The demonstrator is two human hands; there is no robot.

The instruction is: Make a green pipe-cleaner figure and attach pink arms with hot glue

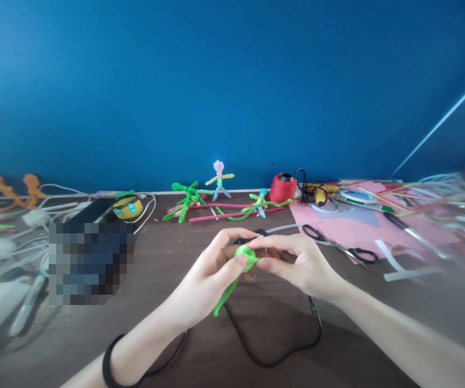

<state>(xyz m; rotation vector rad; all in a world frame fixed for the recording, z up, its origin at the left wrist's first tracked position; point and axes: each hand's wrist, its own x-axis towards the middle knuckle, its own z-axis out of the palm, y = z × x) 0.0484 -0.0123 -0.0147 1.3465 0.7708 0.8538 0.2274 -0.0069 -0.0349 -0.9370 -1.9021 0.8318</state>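
Between my hands is a bright green pipe cleaner (247, 257), coiled into a small rounded bundle at the top, with a tail hanging down to the lower left. My left hand (212, 269) pinches the bundle between thumb and fingers. The thumb and index finger of my right hand (297, 263) close on its right edge. Behind my fingers a small dark object is partly hidden, and I cannot tell what it is. A black cable (273, 365) loops on the table below my hands.
Pipe-cleaner figures, one green (186, 200) and one pastel (218, 180), stand by the blue wall. A red thread spool (283, 188) is right of them. Scissors (340, 245) lie near pink paper (321, 215). White cables, a blurred dark object (95, 264) and a yellow item (127, 208) are left.
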